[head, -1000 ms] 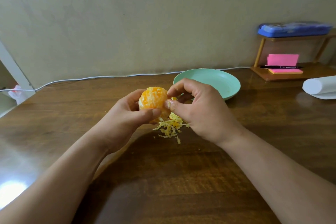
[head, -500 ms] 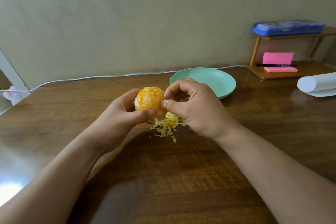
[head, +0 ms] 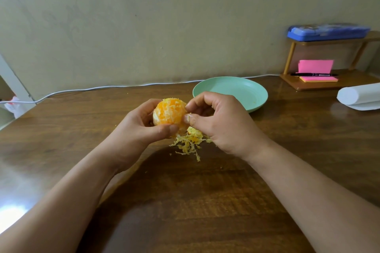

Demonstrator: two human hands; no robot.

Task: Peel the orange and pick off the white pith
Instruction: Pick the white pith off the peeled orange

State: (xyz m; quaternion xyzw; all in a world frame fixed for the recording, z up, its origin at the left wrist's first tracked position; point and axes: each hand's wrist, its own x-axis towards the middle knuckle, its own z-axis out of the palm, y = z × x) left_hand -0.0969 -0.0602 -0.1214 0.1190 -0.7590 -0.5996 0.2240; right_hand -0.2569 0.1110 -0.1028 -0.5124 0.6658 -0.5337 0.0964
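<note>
While the left hand (head: 135, 129) grips the peeled orange (head: 169, 112) above the tabletop (head: 205, 201), fingers curled behind it and thumb across its lower front, the right hand (head: 224, 125) pinches the fruit's right side between thumb and forefinger, its other fingers curled in. Whether a strand of pith sits between those tips is too small to tell. Directly below both hands lies a heap of pale pith shreds (head: 189, 144). Just beyond the right hand sits a green plate (head: 242, 92).
</note>
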